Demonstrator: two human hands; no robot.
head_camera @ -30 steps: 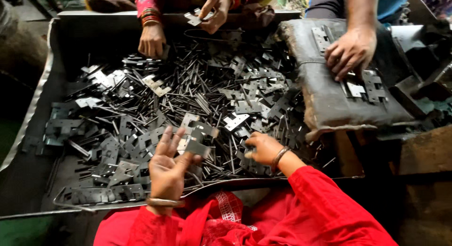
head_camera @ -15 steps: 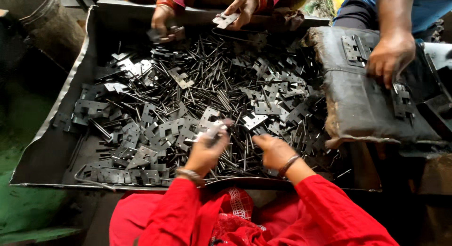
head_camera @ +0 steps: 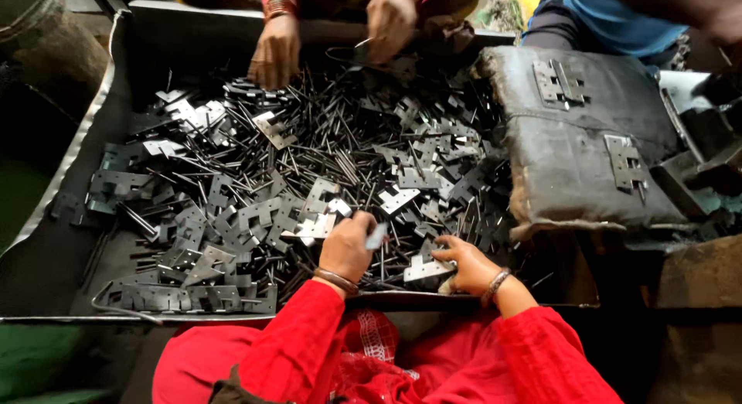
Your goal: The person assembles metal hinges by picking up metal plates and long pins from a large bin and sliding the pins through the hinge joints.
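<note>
A big metal tray (head_camera: 46, 218) holds a heap of grey hinge plates (head_camera: 255, 211) and thin steel pins (head_camera: 348, 149). My left hand (head_camera: 348, 245), in a red sleeve with a bangle, is closed around a small hinge plate (head_camera: 376, 235) above the near part of the heap. My right hand (head_camera: 464, 263) rests on the pile just to the right, its fingers pressing on a flat hinge plate (head_camera: 421, 269) at the near rim.
Across the tray, another person's two hands (head_camera: 274, 52) (head_camera: 390, 17) pick among the parts. At right a worn dark cushion (head_camera: 572, 149) carries two assembled hinges (head_camera: 560, 83) (head_camera: 626, 164); a person in blue sits behind it. A sack stands at far left.
My left hand has closed around a hinge plate and drawn nearer to me. My right hand has settled onto a plate at the near rim. The view has shifted left.
</note>
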